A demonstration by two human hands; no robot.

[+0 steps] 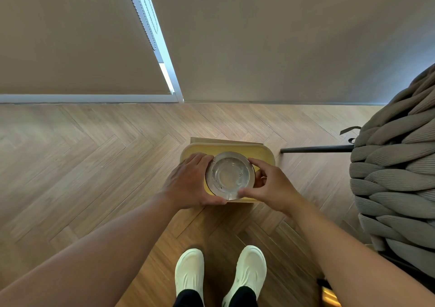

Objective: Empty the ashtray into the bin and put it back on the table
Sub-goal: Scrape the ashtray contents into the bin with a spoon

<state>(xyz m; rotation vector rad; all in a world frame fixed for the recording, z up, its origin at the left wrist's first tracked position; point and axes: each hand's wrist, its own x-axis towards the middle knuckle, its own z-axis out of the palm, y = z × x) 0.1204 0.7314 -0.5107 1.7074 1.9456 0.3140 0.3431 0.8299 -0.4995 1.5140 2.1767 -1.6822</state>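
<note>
A round clear glass ashtray point(229, 175) hangs over the open yellow bin point(266, 157) on the floor. My left hand point(188, 181) grips its left rim and my right hand point(270, 186) grips its right and near rim. The ashtray faces up towards me, and a few dark specks show inside near its right wall. The bin's inside is mostly hidden behind the ashtray and my hands. No table is in view.
Herringbone wood floor point(94, 165) lies all around. A chunky knitted grey chair point(395, 177) with a dark leg point(315, 149) stands at the right. Beige blinds point(70, 35) hang at the back. My white shoes point(221, 276) stand just behind the bin.
</note>
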